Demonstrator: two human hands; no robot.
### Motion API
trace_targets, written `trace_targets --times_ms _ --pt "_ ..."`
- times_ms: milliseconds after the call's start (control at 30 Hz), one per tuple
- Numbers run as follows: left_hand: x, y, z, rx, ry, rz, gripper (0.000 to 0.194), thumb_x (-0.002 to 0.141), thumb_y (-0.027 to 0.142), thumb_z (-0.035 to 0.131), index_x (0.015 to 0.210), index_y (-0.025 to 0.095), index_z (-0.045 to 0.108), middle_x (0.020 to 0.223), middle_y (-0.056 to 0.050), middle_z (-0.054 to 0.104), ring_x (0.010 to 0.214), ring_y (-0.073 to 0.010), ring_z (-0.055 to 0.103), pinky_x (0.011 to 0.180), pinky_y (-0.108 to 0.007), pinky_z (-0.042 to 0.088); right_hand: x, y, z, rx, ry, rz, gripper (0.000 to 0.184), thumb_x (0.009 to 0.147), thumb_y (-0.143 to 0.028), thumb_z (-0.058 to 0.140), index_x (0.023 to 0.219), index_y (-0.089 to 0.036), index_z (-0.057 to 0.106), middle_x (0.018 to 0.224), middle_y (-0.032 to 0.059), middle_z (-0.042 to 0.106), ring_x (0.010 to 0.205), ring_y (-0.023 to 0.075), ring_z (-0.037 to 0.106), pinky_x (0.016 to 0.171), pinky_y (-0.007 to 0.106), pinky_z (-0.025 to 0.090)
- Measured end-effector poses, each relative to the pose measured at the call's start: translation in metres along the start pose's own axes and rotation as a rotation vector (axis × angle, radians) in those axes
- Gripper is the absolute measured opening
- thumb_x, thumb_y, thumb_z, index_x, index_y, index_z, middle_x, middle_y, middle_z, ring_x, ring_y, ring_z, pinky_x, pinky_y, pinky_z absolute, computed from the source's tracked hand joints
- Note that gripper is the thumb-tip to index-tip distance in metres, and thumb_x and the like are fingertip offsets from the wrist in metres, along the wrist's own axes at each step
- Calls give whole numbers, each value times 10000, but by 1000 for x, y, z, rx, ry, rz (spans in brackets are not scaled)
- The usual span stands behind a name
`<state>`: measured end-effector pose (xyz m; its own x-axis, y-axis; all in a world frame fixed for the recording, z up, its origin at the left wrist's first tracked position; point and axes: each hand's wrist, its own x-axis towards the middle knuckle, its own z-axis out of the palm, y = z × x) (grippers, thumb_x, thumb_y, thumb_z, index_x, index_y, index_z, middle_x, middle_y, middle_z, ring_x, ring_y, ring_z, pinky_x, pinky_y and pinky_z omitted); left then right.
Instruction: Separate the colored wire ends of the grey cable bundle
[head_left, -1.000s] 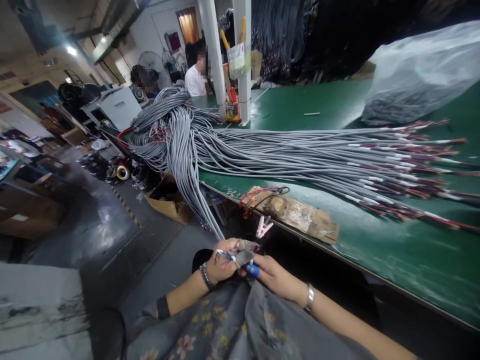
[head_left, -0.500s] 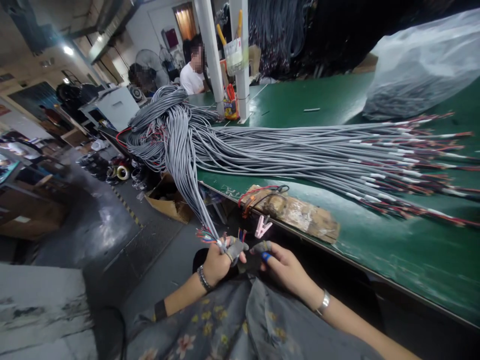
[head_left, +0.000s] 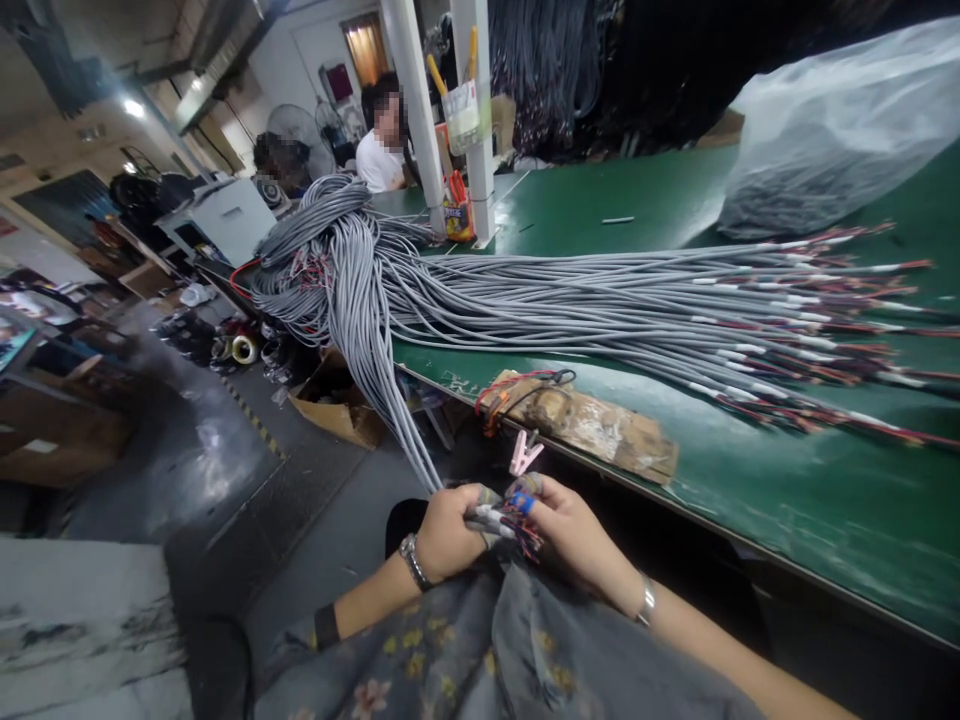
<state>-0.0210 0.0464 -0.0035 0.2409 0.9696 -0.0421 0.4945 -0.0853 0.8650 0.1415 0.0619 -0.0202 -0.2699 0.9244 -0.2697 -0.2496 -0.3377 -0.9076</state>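
Observation:
My left hand (head_left: 444, 532) is closed around the end of a grey cable (head_left: 491, 520) whose coloured inner wires stick out toward the right. My right hand (head_left: 564, 528), with grey and blue finger covers, pinches those wire ends. Both hands sit low over my lap, just below the table edge. The cable comes from a thick bundle of grey cables (head_left: 570, 300) that lies across the green table (head_left: 787, 500) and hangs down off its left edge to my hands.
A worn wooden block (head_left: 600, 425) with red wire and a pink clip (head_left: 525, 452) sits at the table's near edge. A clear plastic bag (head_left: 832, 130) lies at the back right. A cardboard box (head_left: 337, 400) stands on the floor. A person in white sits behind the pillars.
My left hand turned the cable end from pointing up-left to pointing right, and my right hand closed in onto the coloured wires. Both hands dropped slightly.

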Motion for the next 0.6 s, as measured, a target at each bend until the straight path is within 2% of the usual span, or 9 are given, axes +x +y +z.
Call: trace_targets --times_ms 133,267,333,433,500,600 --pt "2 4 -2 72 -30 24 50 688 192 624 657 161 599 573 39 542 559 -97 443 542 -197 361 -1 -3 2 -4 -19 -8 448 534 -541 793 661 -190 546 558 -41 514 489 95 425 474 233 358" --pt "4 4 -6 141 -95 40 153 690 194 601 553 170 536 509 50 489 514 -87 404 516 -203 332 -2 -2 2 8 -51 26 398 567 -503 780 673 -183 567 572 -36 529 501 95 438 490 232 361" --pt "4 5 -7 32 -93 16 193 703 265 623 550 170 554 517 30 537 516 -96 449 528 -209 369 -3 -1 3 47 -61 52 378 601 -496 760 689 -185 564 559 -43 523 482 90 428 481 227 357" --pt "5 8 -7 -248 -36 -80 316 744 426 620 575 159 595 542 -18 609 525 -120 534 556 -232 443 -3 0 5 59 -102 36 359 641 -495 740 713 -190 565 571 -33 554 494 103 464 489 236 381" --pt "6 9 -7 -395 19 -143 393 735 511 630 576 152 604 514 -29 611 498 -125 552 540 -239 463 -4 -3 7 14 -147 -28 351 656 -493 739 718 -190 574 616 -9 601 550 128 524 550 266 434" --pt "8 8 -5 -501 80 -168 450 684 569 678 553 146 603 476 -27 598 448 -115 536 510 -237 466 -6 -8 7 -75 -209 -144 333 693 -494 724 718 -190 591 672 19 642 652 166 590 680 318 485"
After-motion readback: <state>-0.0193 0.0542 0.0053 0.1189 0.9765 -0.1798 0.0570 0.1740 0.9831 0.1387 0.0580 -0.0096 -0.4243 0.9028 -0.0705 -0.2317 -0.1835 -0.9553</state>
